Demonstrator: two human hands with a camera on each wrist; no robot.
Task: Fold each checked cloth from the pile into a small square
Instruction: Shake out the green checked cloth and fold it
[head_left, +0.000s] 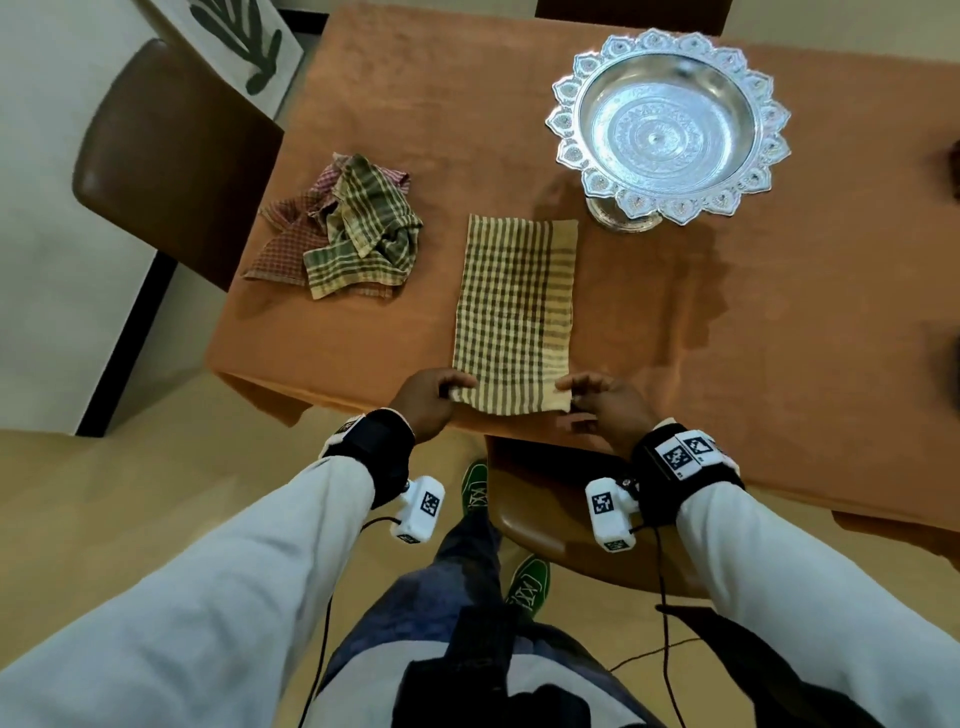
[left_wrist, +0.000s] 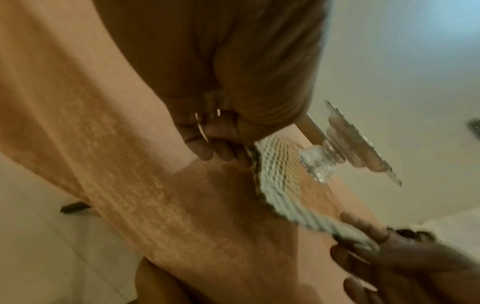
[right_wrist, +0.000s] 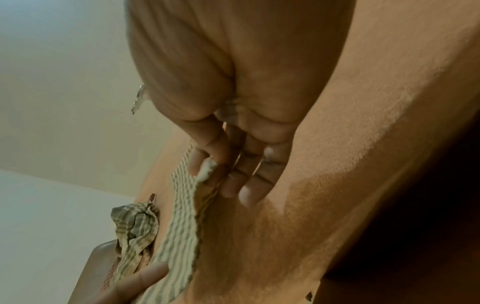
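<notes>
Both hands (head_left: 524, 405) on cloth (head_left: 514, 306) corners

text: none readable | signs: black-and-white square code tags, no legible characters | on: white wrist camera block (head_left: 421, 509) at 7 o'clock of the table edge | on: white wrist camera block (head_left: 609, 512) at 5 o'clock | on: black wrist strap (head_left: 685, 453), two tags side by side
</notes>
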